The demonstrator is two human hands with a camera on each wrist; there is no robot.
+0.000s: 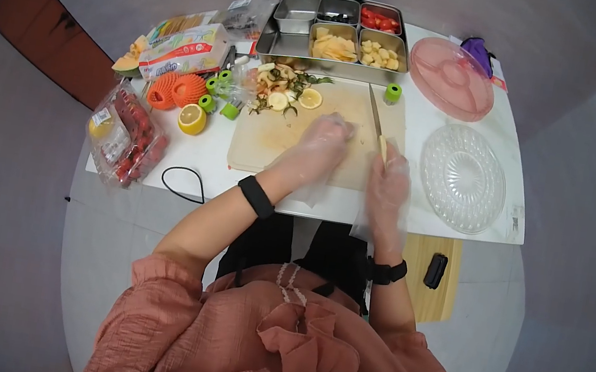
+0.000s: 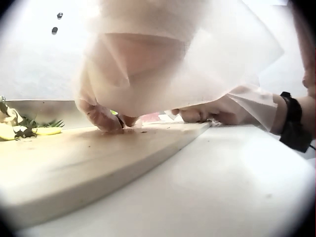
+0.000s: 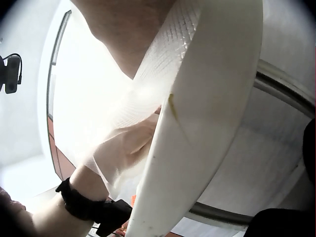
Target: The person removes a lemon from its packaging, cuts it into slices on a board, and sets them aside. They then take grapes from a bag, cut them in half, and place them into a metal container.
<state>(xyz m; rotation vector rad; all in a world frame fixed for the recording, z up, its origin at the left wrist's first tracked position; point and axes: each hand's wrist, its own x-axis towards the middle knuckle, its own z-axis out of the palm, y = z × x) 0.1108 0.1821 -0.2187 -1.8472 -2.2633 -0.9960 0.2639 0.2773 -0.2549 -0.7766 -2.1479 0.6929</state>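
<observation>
My right hand (image 1: 388, 188), in a clear plastic glove, grips the pale yellow handle of a knife (image 1: 375, 113). The blade points toward the far edge of the cutting board (image 1: 265, 146), at the board's right side. My left hand (image 1: 322, 143), gloved too, is over the middle of the board. In the left wrist view its bent fingertips (image 2: 106, 122) are down at the board's surface among tiny scraps; I cannot tell whether they pinch anything. A lemon slice (image 1: 310, 98) and a heap of peels and stems (image 1: 283, 80) lie at the board's far left.
Behind the board stands a steel tray (image 1: 282, 46) with bins of cut fruit. A green-capped cutter (image 1: 393, 93) is near the blade. To the right are a pink divided tray (image 1: 453, 78) and a clear plate (image 1: 462, 178); to the left, a half lemon (image 1: 192, 119) and boxed strawberries (image 1: 137, 139).
</observation>
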